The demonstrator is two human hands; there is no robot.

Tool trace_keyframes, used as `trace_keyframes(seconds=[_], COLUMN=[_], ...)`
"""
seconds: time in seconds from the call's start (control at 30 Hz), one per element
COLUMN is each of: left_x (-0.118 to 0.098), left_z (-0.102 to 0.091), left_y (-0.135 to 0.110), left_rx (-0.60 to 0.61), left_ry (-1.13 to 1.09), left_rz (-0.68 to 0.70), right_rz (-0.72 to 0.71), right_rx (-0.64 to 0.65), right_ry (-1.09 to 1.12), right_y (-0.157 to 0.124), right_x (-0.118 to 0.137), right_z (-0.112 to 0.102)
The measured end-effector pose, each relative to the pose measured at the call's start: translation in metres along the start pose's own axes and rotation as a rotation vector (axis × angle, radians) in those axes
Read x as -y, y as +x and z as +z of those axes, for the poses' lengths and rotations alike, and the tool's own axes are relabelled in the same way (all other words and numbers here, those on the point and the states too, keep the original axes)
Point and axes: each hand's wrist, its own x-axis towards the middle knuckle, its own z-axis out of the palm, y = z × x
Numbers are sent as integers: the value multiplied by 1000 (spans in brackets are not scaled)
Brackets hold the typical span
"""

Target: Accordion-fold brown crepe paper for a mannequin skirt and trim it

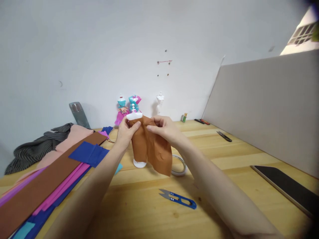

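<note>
A piece of brown fabric (159, 149) hangs against a small white mannequin (134, 115), whose white neck and shoulders show above the cloth and whose round base shows below. My left hand (126, 132) grips the cloth at the mannequin's left side, its thumb pressed on the front. With thumb and fingers pinched, my right hand (164, 127) holds the top edge of the same cloth on the right. The mannequin's body is hidden by the fabric. Blue thread snips (178, 198) lie on the table in front, and a roll of tape (180, 166) sits behind my right forearm.
Folded fabrics, including a long brown strip (57, 169) and a blue piece (89, 153), cover the left side near a flask (79, 114). Dressed mini mannequins (121, 103) and a bare one (159, 103) stand by the wall. Scissors (224, 136) and a phone (286, 186) lie right.
</note>
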Motion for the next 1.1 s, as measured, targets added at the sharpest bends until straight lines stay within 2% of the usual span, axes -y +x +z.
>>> trace_keyframes(seconds=[0.23, 0.4, 0.47, 0.6, 0.67, 0.87, 0.97, 1.1], left_x=[-8, -13, -11, -5, -5, -9, -10, -8], left_z=[-2, 4, 4, -3, -7, -9, -9, -11], left_y=[-1, -5, -5, -1, 1, 0, -2, -3], left_rx=[2, -34, -31, 7, 36, 55, 47, 95], left_ry=[208, 455, 478, 263, 110, -221, -260, -261], left_rz=[78, 218, 231, 146, 73, -124, -149, -176], right_rz=[-111, -127, -124, -127, -123, -46, -22, 6], right_rx=[-105, -29, -35, -172, -191, -133, -77, -61], right_ry=[-445, -368, -340, -381, -358, -272, -189, -150], right_y=[0, 0, 2, 7, 9, 5, 2, 2], right_x=[0, -5, -7, -11, -14, -10, -5, -5], right_z=[-4, 1, 2, -5, -9, -9, -7, -5])
